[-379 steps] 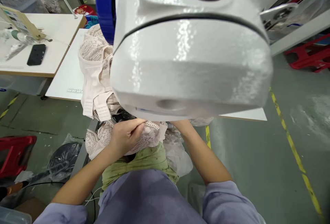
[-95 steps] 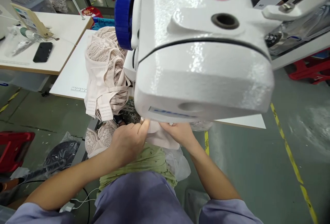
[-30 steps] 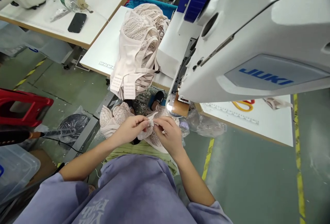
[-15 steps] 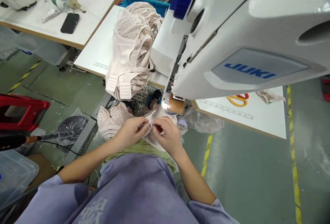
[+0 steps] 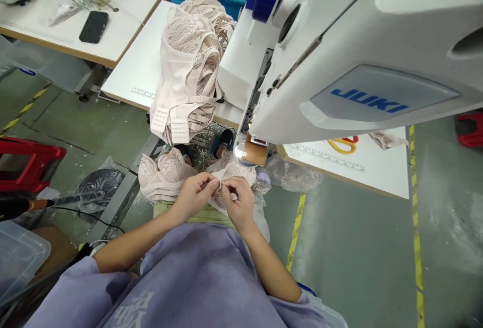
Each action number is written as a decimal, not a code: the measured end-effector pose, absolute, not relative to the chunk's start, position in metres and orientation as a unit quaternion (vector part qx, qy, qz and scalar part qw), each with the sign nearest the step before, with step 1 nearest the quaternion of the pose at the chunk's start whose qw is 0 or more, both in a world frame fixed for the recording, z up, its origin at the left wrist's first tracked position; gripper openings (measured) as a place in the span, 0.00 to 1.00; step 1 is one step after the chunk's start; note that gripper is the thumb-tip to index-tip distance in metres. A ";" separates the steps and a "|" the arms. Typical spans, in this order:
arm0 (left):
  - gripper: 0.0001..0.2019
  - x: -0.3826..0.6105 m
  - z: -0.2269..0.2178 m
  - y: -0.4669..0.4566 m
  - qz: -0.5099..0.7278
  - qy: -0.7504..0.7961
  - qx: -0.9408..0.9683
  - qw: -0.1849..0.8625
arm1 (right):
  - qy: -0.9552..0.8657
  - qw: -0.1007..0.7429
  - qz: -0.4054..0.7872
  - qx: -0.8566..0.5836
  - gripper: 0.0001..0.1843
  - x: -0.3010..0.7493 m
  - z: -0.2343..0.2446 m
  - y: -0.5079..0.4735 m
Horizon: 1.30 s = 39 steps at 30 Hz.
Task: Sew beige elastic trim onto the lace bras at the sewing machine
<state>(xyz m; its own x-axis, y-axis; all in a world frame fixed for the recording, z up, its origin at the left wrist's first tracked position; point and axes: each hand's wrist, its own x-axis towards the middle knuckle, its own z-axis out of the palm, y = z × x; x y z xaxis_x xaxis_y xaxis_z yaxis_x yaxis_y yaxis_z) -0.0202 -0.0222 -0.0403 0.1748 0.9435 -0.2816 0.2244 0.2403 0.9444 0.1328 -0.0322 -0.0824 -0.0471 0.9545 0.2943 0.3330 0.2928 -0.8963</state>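
Note:
Over my lap lies a beige lace bra [image 5: 234,167], just below the sewing machine's free arm. My left hand [image 5: 196,192] pinches a bit of its fabric between thumb and fingers. Close against it, my right hand [image 5: 239,201] pinches the same spot from the other side; the exact piece between the fingertips is too small to make out. More beige lace bras [image 5: 166,169] rest on my left thigh, touching neither hand. A large stack of the same bras [image 5: 188,71] hangs over the edge of the white table ahead.
A JUKI sewing machine [image 5: 362,91] looms at the upper right. Yellow-handled scissors [image 5: 342,146] and a fabric scrap [image 5: 387,140] lie on the white table's right part [image 5: 385,167]. A phone [image 5: 94,26] lies on the left table. A red stool [image 5: 32,162] stands left.
Both hands stay together at the bra, fingertips still pinching, with the right hand shifted slightly left. The view has moved a little.

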 end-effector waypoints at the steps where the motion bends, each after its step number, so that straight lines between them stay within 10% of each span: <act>1: 0.15 -0.021 -0.039 -0.022 0.313 0.557 0.540 0.548 | -0.657 0.480 0.313 -0.489 0.03 0.135 -0.082 -0.030; 12: 0.17 -0.019 -0.038 -0.015 0.289 0.563 0.562 0.532 | -0.736 0.498 0.158 -0.430 0.13 0.141 -0.095 -0.029; 17: 0.18 -0.027 -0.048 -0.004 0.226 0.585 0.602 0.494 | -0.812 0.354 0.149 -0.441 0.11 0.204 -0.107 0.001; 22: 0.20 -0.032 -0.055 0.005 0.213 0.561 0.667 0.442 | -0.645 0.192 0.013 -0.739 0.25 0.352 -0.080 0.109; 32: 0.18 -0.034 -0.038 0.014 0.239 0.557 0.540 0.584 | -0.690 0.001 0.076 -0.720 0.21 0.408 -0.063 0.114; 39: 0.17 -0.041 -0.031 0.016 0.280 0.529 0.462 0.655 | -0.611 0.173 0.153 -0.757 0.24 0.336 -0.056 -0.037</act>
<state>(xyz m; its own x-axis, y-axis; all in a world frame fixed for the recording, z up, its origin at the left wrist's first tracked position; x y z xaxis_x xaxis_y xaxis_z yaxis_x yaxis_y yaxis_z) -0.0406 0.0159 -0.0311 0.2836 0.8550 -0.4342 0.1217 0.4171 0.9007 0.3355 -0.0374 -0.0560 0.2067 0.9782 -0.0199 0.8727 -0.1936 -0.4483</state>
